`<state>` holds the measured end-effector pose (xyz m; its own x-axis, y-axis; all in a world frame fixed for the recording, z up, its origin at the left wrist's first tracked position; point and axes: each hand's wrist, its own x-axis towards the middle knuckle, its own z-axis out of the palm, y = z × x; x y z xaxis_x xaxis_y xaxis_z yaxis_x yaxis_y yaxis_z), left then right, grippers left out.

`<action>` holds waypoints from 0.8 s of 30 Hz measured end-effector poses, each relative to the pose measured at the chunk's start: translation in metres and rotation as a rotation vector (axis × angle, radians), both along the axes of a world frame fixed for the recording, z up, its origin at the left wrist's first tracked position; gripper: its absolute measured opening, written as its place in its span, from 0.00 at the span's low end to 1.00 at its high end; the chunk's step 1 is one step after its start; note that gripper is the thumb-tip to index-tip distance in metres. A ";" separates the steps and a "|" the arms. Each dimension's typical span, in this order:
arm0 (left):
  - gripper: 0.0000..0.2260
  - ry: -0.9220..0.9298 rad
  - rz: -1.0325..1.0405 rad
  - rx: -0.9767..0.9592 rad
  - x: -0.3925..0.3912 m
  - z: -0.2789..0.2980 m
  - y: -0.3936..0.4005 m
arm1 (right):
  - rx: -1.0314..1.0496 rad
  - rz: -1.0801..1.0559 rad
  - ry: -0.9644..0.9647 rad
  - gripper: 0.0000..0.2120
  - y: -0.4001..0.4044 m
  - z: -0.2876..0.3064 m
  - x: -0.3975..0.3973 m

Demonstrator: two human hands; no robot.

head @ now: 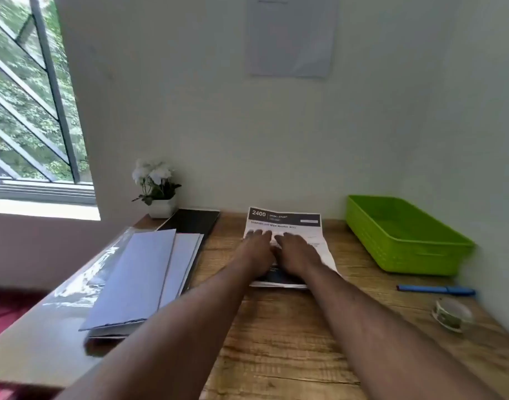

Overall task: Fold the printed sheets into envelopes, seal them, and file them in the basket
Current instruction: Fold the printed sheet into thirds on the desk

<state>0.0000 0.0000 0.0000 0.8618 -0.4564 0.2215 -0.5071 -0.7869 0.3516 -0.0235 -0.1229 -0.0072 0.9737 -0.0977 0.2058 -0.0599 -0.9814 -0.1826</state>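
A printed sheet (287,220) with a dark header band lies on the wooden desk (276,327), its near edge folded up so a dark strip shows. My left hand (254,249) and my right hand (298,254) lie flat side by side on the sheet, fingers straight, pressing it down. A stack of pale envelopes (137,278) rests to the left on clear plastic. The green basket (403,235) stands at the back right with nothing visible inside.
A potted white flower (156,189) stands at the back left beside a black tablet-like slab (189,222). A blue marker (436,290) and a tape roll (450,314) lie at the right. A paper (292,36) hangs on the wall.
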 end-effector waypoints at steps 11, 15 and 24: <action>0.22 -0.001 0.005 0.125 0.005 -0.024 0.001 | -0.005 -0.111 0.123 0.22 -0.012 -0.002 0.025; 0.17 0.103 0.059 0.112 0.011 -0.003 -0.006 | -0.029 -0.074 0.133 0.24 -0.015 -0.008 0.026; 0.17 0.110 0.077 -0.069 0.051 -0.011 -0.027 | -0.027 -0.052 0.106 0.25 -0.018 -0.016 0.026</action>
